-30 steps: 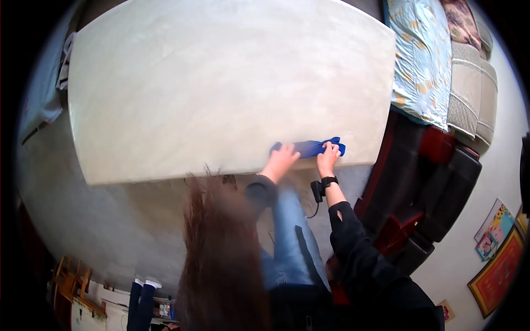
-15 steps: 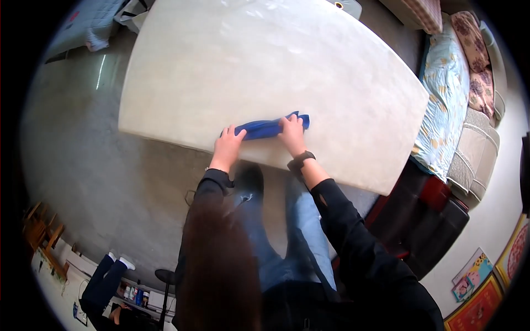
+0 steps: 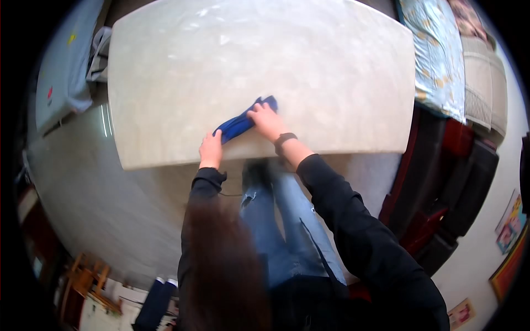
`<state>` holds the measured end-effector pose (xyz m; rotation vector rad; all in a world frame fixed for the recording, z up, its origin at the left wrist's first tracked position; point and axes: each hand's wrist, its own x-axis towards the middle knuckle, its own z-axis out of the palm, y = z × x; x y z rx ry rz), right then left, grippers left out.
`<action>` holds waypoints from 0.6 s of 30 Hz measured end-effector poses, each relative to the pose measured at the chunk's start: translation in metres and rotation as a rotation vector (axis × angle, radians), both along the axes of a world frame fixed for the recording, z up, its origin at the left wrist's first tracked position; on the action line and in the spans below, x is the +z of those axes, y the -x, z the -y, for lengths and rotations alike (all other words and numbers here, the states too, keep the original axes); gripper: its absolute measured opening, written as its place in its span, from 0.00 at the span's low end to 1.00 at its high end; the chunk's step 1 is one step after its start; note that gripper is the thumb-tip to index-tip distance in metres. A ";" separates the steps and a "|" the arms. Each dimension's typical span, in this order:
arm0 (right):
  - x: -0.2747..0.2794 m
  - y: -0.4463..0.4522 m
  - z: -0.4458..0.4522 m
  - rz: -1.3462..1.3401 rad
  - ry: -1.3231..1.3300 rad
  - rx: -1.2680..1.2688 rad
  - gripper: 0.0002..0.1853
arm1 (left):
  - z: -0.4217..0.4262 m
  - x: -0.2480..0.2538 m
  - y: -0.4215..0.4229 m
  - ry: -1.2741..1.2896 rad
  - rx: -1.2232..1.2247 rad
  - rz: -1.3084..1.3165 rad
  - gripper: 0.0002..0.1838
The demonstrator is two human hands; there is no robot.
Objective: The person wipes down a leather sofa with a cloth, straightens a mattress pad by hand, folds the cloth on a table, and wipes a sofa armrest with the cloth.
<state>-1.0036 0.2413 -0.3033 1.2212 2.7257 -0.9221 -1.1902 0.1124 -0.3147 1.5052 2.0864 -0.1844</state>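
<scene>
A blue cloth (image 3: 237,126), bunched into a long narrow shape, lies slantwise on the pale tabletop (image 3: 331,77) near its front edge. My left hand (image 3: 211,149) grips the cloth's lower left end, by the table edge. Further up and to the right, my right hand (image 3: 266,120) holds the cloth close to its other end, with the fingers bent onto it. A dark band (image 3: 285,140) is round my right wrist. A little of the cloth sticks out beyond my right fingers.
A bed with a light blue patterned cover (image 3: 433,55) and a dark red and black sofa (image 3: 441,182) are on the right. Another covered bed (image 3: 69,60) is at the upper left. A wooden chair (image 3: 83,278) and a person's legs (image 3: 154,303) show at the lower left.
Both hands and the cloth have moved left across the table. The cloth now slants more steeply, its right end farther from the front edge. The camera view has also shifted.
</scene>
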 end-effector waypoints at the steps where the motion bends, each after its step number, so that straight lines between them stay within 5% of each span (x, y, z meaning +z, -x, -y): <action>1: 0.000 -0.008 0.002 -0.029 -0.038 0.003 0.14 | 0.000 0.005 -0.001 0.038 0.002 0.027 0.25; 7: -0.001 -0.100 0.008 -0.079 -0.136 -0.029 0.11 | -0.010 0.004 -0.061 0.025 -0.199 0.032 0.25; 11: -0.005 -0.187 0.009 -0.123 -0.257 -0.108 0.10 | -0.036 0.014 -0.146 0.069 -0.288 0.049 0.15; 18: 0.002 -0.329 0.019 -0.019 -0.109 -0.539 0.15 | -0.085 0.010 -0.297 -0.020 -0.450 0.155 0.15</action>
